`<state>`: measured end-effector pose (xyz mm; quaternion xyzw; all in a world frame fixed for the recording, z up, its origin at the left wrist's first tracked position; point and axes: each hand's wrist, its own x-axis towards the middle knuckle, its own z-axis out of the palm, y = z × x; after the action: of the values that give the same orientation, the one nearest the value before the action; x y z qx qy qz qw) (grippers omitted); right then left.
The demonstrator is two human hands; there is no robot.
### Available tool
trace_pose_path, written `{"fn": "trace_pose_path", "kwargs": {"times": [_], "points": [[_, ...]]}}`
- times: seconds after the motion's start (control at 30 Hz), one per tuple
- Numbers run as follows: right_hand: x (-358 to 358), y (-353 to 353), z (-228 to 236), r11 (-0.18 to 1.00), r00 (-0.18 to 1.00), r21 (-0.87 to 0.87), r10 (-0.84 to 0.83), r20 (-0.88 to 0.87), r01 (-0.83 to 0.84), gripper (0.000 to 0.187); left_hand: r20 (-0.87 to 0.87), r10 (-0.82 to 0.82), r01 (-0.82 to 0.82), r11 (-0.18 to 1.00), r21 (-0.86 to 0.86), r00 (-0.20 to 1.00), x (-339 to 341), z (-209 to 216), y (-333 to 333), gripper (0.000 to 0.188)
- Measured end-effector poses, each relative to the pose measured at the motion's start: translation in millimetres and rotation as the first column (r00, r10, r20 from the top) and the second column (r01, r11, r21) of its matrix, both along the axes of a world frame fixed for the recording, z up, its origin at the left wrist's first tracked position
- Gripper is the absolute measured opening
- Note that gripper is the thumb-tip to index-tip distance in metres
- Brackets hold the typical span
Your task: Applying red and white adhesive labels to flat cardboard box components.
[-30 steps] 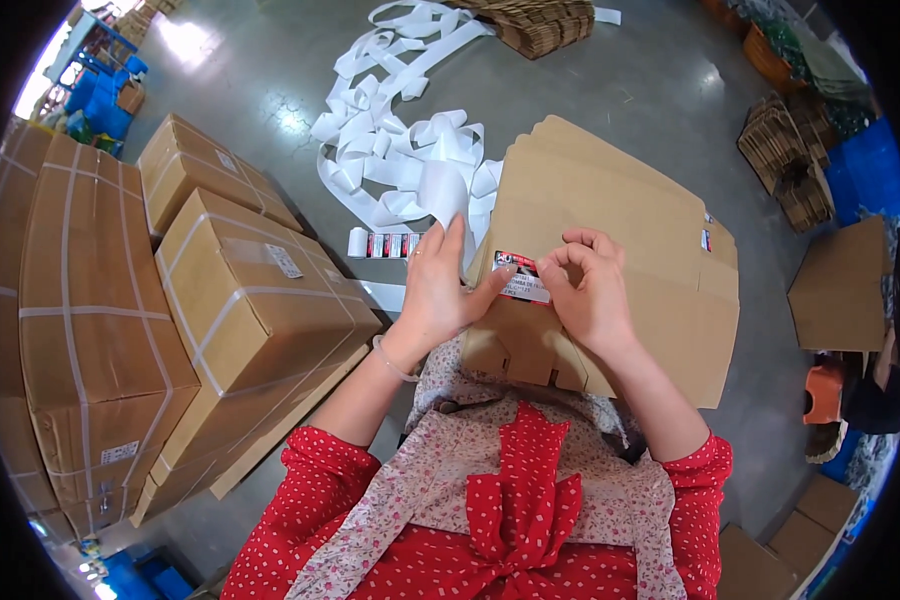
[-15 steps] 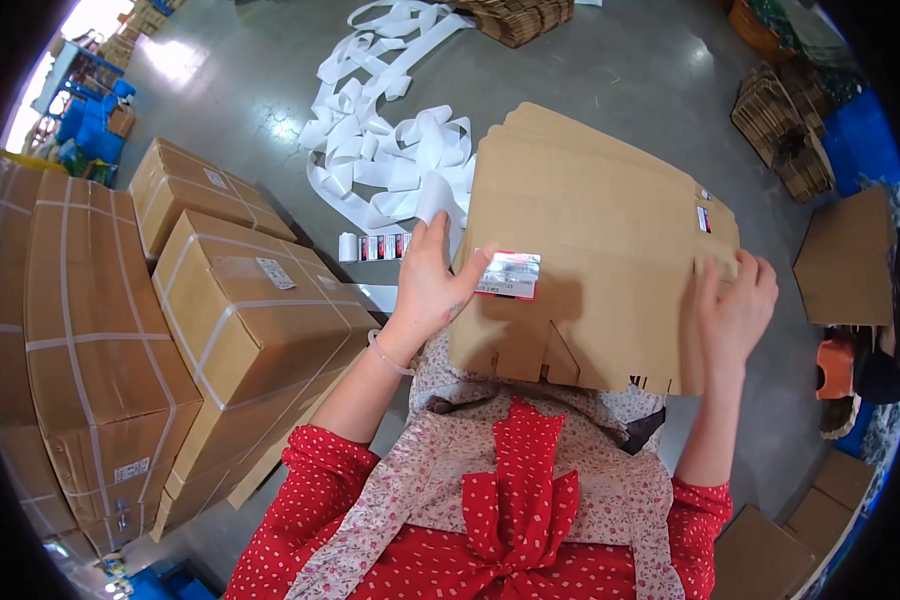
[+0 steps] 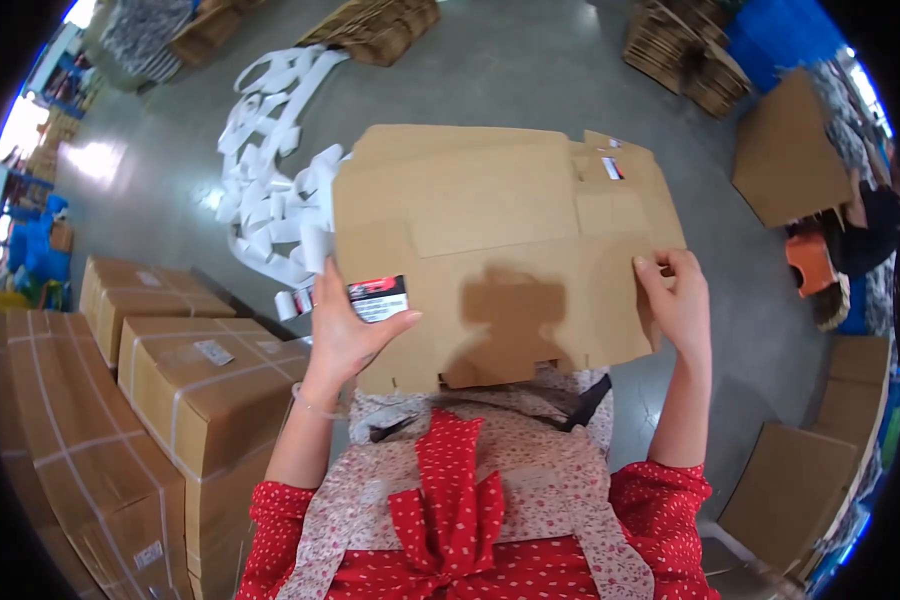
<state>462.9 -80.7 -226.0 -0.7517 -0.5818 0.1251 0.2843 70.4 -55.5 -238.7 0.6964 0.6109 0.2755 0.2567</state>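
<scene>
A stack of flattened cardboard boxes (image 3: 490, 210) lies across my lap, with a head-shaped shadow on it. A black, red and white label (image 3: 378, 298) is on its left part; a smaller one (image 3: 612, 168) sits at the far right corner. My left hand (image 3: 345, 325) rests at the left edge beside the larger label, thumb stretched over the cardboard and fingers pointing away. A white backing strip (image 3: 316, 248) rises by its fingertips; whether they touch it I cannot tell. My right hand (image 3: 678, 300) is closed on the right edge, thumb on top.
A long white strip (image 3: 270, 200) lies tangled on the grey floor, with a label roll (image 3: 288, 303) near my left hand. Strapped cartons (image 3: 210, 390) stand at the left. Bundled cardboard (image 3: 385, 30) lies ahead. At the right are an open carton (image 3: 790, 150) and an orange stool (image 3: 808, 265).
My view has turned to the right, shifting the scene leftward. The top cardboard now shows a different face, with a label of another look under my left hand. My right hand still grips the right edge.
</scene>
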Motion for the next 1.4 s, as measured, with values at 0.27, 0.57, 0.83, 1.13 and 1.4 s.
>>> {"fn": "trace_pose_path", "kwargs": {"times": [0.27,0.57,0.83,1.13,1.4], "points": [[4.2,-11.8,14.0,0.999,0.689,-0.022,0.009,-0.724,-0.037,0.032,0.024,-0.016,0.017,0.997,-0.073,1.000,-2.7,-7.6,4.5,0.088],[156.8,0.9,-155.1,0.705,0.142,-0.189,-0.382,-0.913,0.684,0.037,0.318,0.374,-0.359,0.927,-0.108,0.871,-64.5,-15.7,20.3,0.067],[70.3,29.8,-81.2,0.862,0.706,-0.008,-0.420,-0.571,0.506,0.051,0.355,0.191,-0.280,0.934,0.219,0.915,-88.1,7.4,24.1,0.055],[-233.3,34.8,58.3,0.675,0.539,0.604,0.724,-0.430,-0.424,0.030,0.642,-0.011,-0.189,0.951,0.243,0.767,0.6,120.1,38.0,0.053],[-264.5,38.5,52.0,0.758,0.505,0.485,0.653,-0.565,-0.436,0.023,0.565,-0.018,0.010,1.000,0.017,0.825,-50.4,113.1,14.8,0.038]]}}
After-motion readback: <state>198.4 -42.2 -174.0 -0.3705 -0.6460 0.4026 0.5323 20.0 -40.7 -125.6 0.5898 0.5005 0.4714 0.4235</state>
